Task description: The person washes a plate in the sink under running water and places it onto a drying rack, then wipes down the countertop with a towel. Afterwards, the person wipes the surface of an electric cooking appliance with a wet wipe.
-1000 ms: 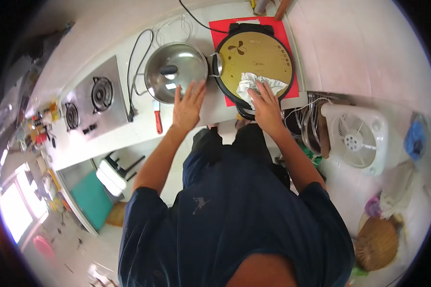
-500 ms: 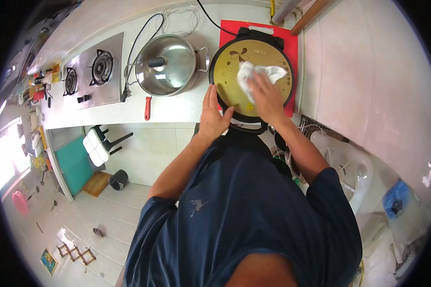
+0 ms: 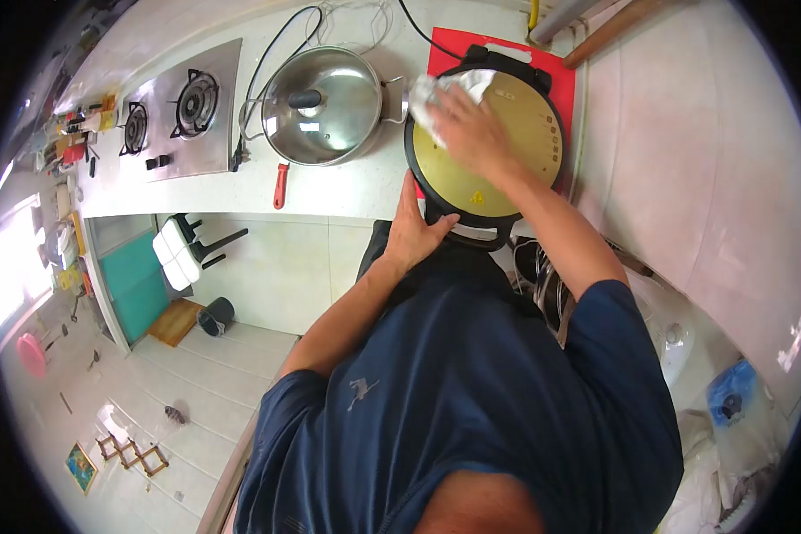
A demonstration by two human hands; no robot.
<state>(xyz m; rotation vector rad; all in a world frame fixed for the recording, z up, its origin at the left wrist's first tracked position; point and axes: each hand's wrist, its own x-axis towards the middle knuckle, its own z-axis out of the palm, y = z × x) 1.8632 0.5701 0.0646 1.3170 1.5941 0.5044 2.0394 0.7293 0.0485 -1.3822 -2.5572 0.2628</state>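
Observation:
A round electric griddle (image 3: 516, 169) with a yellow-gold patterned lid and black rim lies on the counter, its handle toward me. My right hand (image 3: 467, 129) presses a crumpled white cloth (image 3: 425, 96) against the upper left of the lid. At the griddle's lower left rim rests my left hand (image 3: 418, 233), fingers stretched along the side and thumb apart near the handle. Under the griddle a red mat (image 3: 449, 43) shows at the back and right.
Left of the griddle stands a steel pot (image 3: 322, 107) with a glass lid. A red-handled tool (image 3: 280, 185) lies before it. Farther left is a gas stove (image 3: 187, 111). A black cord (image 3: 427, 37) runs behind the griddle, and a tiled wall (image 3: 667, 116) rises on the right.
My right hand has moved the cloth from the lid's middle to its upper left edge. My left hand stays at the rim. The whole view has shifted slightly.

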